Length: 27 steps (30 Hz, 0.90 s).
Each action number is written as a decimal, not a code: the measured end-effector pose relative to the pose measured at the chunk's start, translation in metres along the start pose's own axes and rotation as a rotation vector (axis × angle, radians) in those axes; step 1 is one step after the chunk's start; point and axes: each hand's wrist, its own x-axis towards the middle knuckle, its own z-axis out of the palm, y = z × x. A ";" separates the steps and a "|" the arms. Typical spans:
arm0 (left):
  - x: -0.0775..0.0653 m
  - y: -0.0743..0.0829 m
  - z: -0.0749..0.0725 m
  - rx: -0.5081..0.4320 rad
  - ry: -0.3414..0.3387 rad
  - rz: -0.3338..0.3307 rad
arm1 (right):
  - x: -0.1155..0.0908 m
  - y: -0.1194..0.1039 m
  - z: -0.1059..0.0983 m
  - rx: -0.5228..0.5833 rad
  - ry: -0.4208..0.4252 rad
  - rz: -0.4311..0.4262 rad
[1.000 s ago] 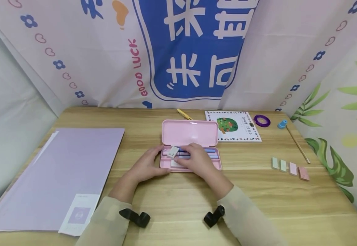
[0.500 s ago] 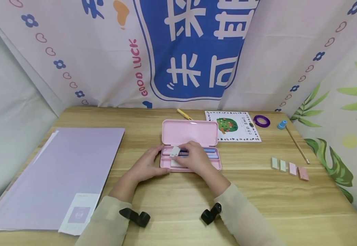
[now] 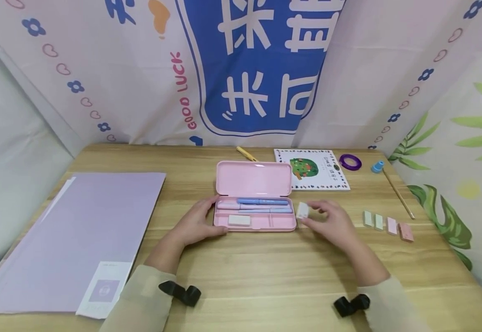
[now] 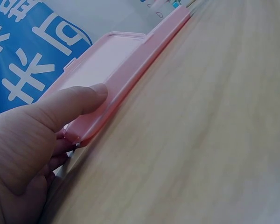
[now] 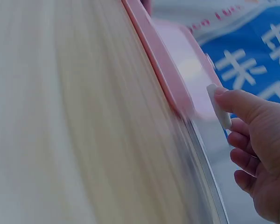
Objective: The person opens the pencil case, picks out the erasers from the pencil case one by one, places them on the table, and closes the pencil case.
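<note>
A pink pencil case [image 3: 254, 180] stands on the table with its lid raised. Blue and pale pink pens [image 3: 261, 201] lie in its back compartment, and a white eraser [image 3: 239, 221] sits in the front one. My left hand [image 3: 197, 220] grips the case's left end, thumb along the front wall [image 4: 109, 100] and fingers round the side. Just off the case's right end, my right hand [image 3: 333, 223] pinches another white eraser [image 3: 302, 210] between thumb and fingers. In the right wrist view this eraser [image 5: 218, 106] is seen edge-on, above the tabletop.
Several pastel erasers [image 3: 391, 226] form a row on the right, near a pencil [image 3: 398, 193] and a blue cone-shaped item [image 3: 377, 166]. Behind are a picture booklet [image 3: 319, 177], a purple ring [image 3: 350, 162] and a yellow pen [image 3: 246, 154]. A large lilac folder [image 3: 79, 235] covers the left.
My right hand has lifted the white eraser out from over the pencil case and carried it right, past the case's end. The left hand stays on the case.
</note>
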 end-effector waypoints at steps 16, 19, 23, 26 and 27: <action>-0.001 -0.002 -0.001 0.007 0.017 0.032 | -0.045 0.078 -0.048 -0.130 -0.076 0.101; 0.000 -0.003 0.000 0.008 0.013 0.031 | -0.046 0.078 -0.047 -0.132 -0.085 0.107; -0.001 -0.002 -0.001 0.014 0.008 0.028 | -0.041 0.066 -0.045 -0.123 -0.078 0.114; -0.001 -0.002 -0.001 0.006 0.003 0.024 | -0.031 0.049 -0.036 -0.108 -0.057 0.064; -0.001 -0.002 -0.002 0.004 -0.002 0.024 | -0.027 0.043 -0.031 -0.097 -0.054 0.042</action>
